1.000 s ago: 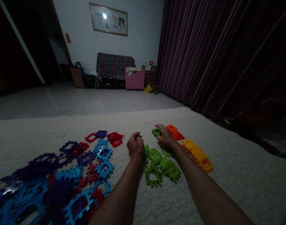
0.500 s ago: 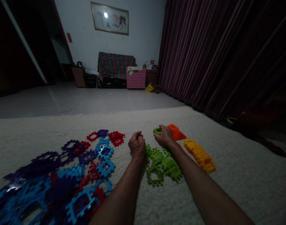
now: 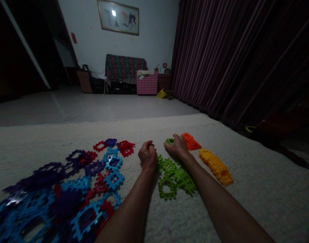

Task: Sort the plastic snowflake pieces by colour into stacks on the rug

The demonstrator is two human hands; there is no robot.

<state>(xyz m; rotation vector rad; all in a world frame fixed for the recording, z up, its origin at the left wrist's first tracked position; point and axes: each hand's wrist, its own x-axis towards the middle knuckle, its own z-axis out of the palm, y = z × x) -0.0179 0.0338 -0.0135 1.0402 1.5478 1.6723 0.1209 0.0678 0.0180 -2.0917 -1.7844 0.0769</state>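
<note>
My left hand (image 3: pixel 147 156) is closed, its fingers curled; whether anything is inside is hidden. Beside it on the right lies a loose group of green interlocking plastic pieces (image 3: pixel 169 166), some with window-like openings. My right hand (image 3: pixel 179 146) is at a separate green piece (image 3: pixel 169 141) farther back, thumb and fingers apart. The hand covers part of that piece, and contact with it is hard to judge. Just right of this hand sits a stack of orange pieces (image 3: pixel 191 141). A row of yellow pieces (image 3: pixel 215 167), set tightly together, lies nearer to me on the right.
To the left spreads a mixed heap of blue pieces (image 3: pixel 87 216), purple pieces (image 3: pixel 49 175) and red pieces (image 3: pixel 126 147). Everything rests on a pale quilted cover (image 3: pixel 68 135). Beyond its far edge are a tiled floor (image 3: pixel 124 106), a low cabinet and a dark curtain (image 3: pixel 202 60).
My right thumb has spread a little away from the fingers at the separate green piece. My left hand stays closed in nearly the same place. The view has tipped slightly.
</note>
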